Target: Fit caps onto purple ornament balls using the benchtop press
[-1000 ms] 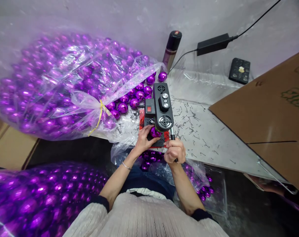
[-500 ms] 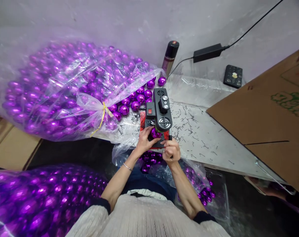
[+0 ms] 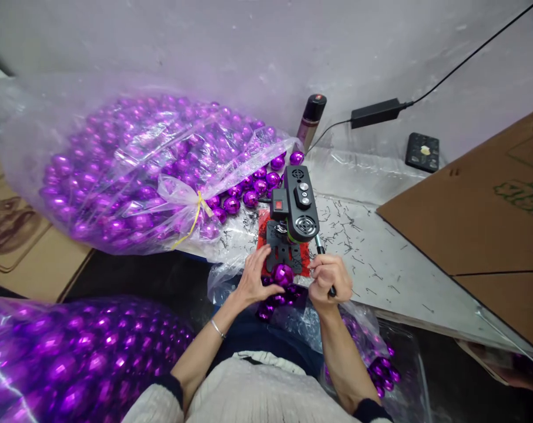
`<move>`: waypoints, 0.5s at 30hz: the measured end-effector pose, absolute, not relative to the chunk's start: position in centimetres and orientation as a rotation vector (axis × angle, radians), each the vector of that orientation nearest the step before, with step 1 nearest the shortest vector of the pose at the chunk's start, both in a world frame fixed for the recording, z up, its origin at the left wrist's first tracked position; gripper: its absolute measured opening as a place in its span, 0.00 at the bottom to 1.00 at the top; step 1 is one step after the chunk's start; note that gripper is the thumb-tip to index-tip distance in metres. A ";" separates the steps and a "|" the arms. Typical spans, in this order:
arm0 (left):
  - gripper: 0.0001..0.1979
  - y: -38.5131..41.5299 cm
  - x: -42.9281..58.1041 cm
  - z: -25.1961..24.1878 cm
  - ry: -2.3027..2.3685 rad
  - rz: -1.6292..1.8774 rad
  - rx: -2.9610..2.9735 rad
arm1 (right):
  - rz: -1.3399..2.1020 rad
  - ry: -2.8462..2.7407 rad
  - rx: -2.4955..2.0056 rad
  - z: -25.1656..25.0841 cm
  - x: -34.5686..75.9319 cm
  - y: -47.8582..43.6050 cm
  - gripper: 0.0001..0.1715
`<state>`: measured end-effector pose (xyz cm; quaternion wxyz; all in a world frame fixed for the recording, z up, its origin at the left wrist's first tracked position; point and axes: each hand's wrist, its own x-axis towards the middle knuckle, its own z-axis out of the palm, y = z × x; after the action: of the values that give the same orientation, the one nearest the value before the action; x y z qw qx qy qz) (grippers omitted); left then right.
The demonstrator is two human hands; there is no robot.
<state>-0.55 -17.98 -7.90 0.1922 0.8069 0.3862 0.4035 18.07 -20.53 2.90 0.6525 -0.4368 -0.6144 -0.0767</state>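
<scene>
My left hand (image 3: 252, 277) pinches a shiny purple ball (image 3: 282, 274) just off the front edge of a small black machine (image 3: 295, 205) that stands on a red pad at the table edge. My right hand (image 3: 330, 277) is closed around a thin metal lever or tool (image 3: 320, 247) that sticks out beside the machine. Below both hands an open clear bag (image 3: 288, 302) with several purple balls lies on my lap.
A big tied clear bag of purple balls (image 3: 138, 170) fills the table's left; loose balls (image 3: 257, 188) lie by the machine. Another full bag (image 3: 72, 358) is at lower left. A spray can (image 3: 311, 120), power adapter (image 3: 374, 113), black box (image 3: 422, 151) and cardboard sheet (image 3: 482, 223) lie to the right.
My left hand has drawn the purple ball out from under the machine toward me. My right hand has moved back and down with the lever. The camera has tilted.
</scene>
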 end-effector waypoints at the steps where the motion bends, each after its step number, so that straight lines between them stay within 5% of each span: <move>1: 0.47 -16.7 -0.6 -7.5 1.179 1.161 2.220 | -0.177 -1.386 -0.992 2.6 18.0 -20.5 0.20; 4: 0.32 -10.4 -0.3 -6.0 1.484 1.274 2.024 | -0.168 -1.361 -0.999 2.2 17.9 -20.5 0.20; 9: 0.27 -0.8 1.1 -4.3 1.790 1.170 1.725 | -0.141 -1.380 -1.003 2.1 17.8 -20.8 0.19; 15: 0.22 0.3 1.1 -3.5 1.605 1.158 1.517 | -0.158 -1.404 -1.002 1.9 17.9 -20.8 0.19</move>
<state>1.12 0.28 -3.49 0.3183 0.5769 0.6100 0.4402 17.93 -20.79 1.94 0.6478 -0.4408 -0.6175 -0.0695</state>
